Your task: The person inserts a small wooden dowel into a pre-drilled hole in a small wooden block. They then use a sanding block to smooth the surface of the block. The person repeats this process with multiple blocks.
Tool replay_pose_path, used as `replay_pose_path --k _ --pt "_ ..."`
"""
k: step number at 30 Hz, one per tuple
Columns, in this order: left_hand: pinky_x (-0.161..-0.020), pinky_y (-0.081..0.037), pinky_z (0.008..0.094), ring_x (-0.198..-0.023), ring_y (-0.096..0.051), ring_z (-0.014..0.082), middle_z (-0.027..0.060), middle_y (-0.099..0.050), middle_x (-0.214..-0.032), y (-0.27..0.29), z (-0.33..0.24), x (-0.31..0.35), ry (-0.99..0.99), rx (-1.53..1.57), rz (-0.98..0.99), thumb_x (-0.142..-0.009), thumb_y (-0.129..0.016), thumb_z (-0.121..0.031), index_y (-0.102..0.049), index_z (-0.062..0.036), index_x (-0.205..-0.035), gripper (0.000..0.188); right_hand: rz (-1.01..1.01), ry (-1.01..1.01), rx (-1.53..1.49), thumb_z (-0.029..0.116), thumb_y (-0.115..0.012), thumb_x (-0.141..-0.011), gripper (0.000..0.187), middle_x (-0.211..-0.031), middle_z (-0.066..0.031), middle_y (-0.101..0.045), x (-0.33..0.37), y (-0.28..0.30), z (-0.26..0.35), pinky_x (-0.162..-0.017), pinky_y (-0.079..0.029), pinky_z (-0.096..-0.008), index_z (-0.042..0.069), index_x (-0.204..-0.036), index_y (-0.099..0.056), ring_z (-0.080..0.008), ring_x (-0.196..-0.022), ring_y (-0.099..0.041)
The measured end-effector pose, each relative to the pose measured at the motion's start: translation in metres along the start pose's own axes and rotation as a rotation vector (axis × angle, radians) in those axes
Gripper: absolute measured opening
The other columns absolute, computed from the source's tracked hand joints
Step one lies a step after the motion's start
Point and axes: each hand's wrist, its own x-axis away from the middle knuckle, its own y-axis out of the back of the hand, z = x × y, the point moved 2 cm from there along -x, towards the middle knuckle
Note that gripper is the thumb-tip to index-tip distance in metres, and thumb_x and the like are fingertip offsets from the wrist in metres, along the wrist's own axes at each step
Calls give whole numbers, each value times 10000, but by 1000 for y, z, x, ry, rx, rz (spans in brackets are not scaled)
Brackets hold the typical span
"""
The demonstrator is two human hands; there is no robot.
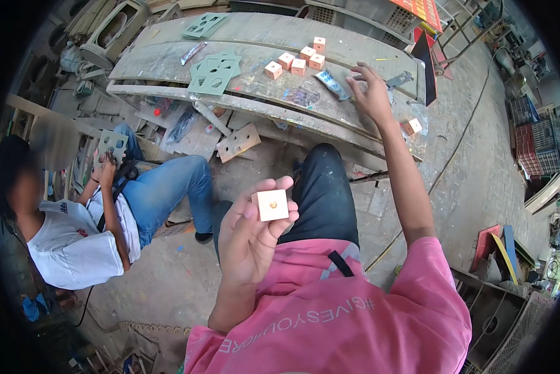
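Observation:
A pale wooden cube [272,206] with a round hole in its upturned face is gripped in the fingers of my left hand [248,240], held above my lap. My right hand [371,93] reaches over the far workbench [255,53], its fingers spread with nothing visible in them. Just left of those fingers lies a blue and white tube [331,85]. On the other side is a flat grey metal piece [399,80]. Several more wooden cubes [298,67] with holes sit grouped left of the tube, and a single cube [412,126] stands near the bench's right end.
Green sheets with cut-out shapes [214,73] are piled on the bench's left. A seated person [83,230] at my left holds a similar sheet [113,146]. A wooden block with holes [239,142] lies below the bench. Stacked crates [532,146] stand at the far right.

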Motion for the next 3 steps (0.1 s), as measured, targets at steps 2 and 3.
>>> replay_pose_path --k 2,3 --pt "-1007 -447 440 -1155 -534 362 293 -342 -1394 -2 -3 -1 15 -65 48 -936 -537 -169 -271 131 -1349 576 -11 -71 123 166 -654 -834 253 -1158 -200 -596 -3 9 -20 -812 -495 -409 29 -1046 -636 -288 -944 -637" --pt "-1017 -435 446 -1169 -526 358 290 -343 -1395 -7 -4 -1 21 -144 32 -919 -570 -183 -270 111 -1364 612 -12 -157 283 135 -647 -832 250 -1183 -228 -583 -4 15 -28 -854 -496 -380 45 -1066 -650 -306 -977 -642"
